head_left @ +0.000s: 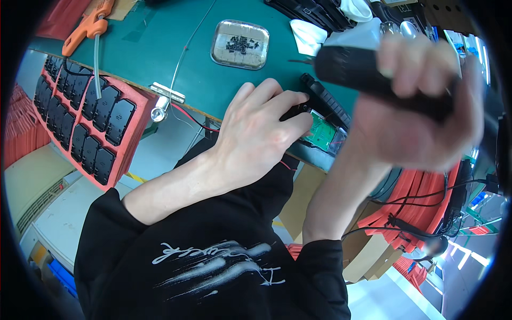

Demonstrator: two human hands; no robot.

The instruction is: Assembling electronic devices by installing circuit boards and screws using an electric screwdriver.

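My right hand (410,101) is raised at the right, wrapped around a black electric screwdriver (349,66). Motion smears it, and the thin bit points left over the table. Below and to its left, my left hand (261,122) has its fingers curled down at the table's near edge, pinching a small black plastic part (295,111). Just beside those fingertips lies a green circuit board (321,132). A long black ribbed piece (326,100) slants along the board's far side. How the pinched part meets the board is hidden by my fingers.
A metal tray (221,55) of small black pieces sits on the green table (154,48). An orange glue gun (88,29) lies at the far left. Black housings (122,118) fill a red foam panel (140,114). A metal clip (168,93) grips the table edge, and cables (410,200) hang at right.
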